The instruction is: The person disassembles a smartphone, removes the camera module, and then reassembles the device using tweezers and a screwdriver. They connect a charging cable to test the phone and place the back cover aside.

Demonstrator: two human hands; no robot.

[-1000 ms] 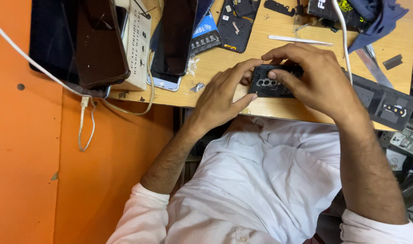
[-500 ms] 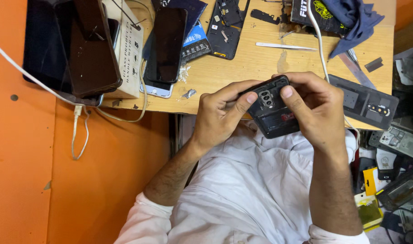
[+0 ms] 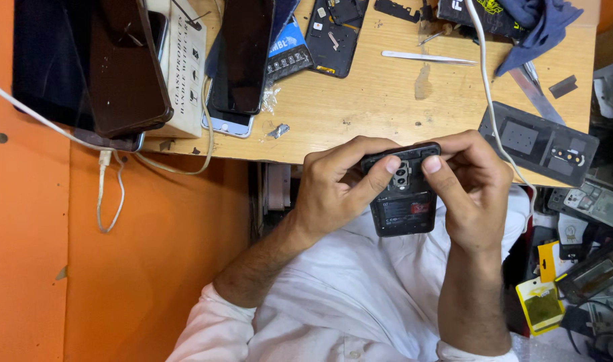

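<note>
Closest to me, both hands have the opened phone [image 3: 404,194] up over my lap, just short of the desk [image 3: 387,107] edge. My left hand [image 3: 333,191] has its grip wrapped tight around the phone's left side, thumb laid across toward the camera cluster; my right hand [image 3: 471,188] has its grip closed on the right side, thumb pressing next to that same cluster. The back cover is already off, since I can see the inner frame and a red-marked label, so I judge the opening is done and the work inside near the cameras is in hand, with reassembly left. Farther out on the desk lie tweezers [image 3: 427,57], a bare phone back panel [image 3: 337,33], a dark phone [image 3: 243,53] and a blue cloth [image 3: 538,23].
</note>
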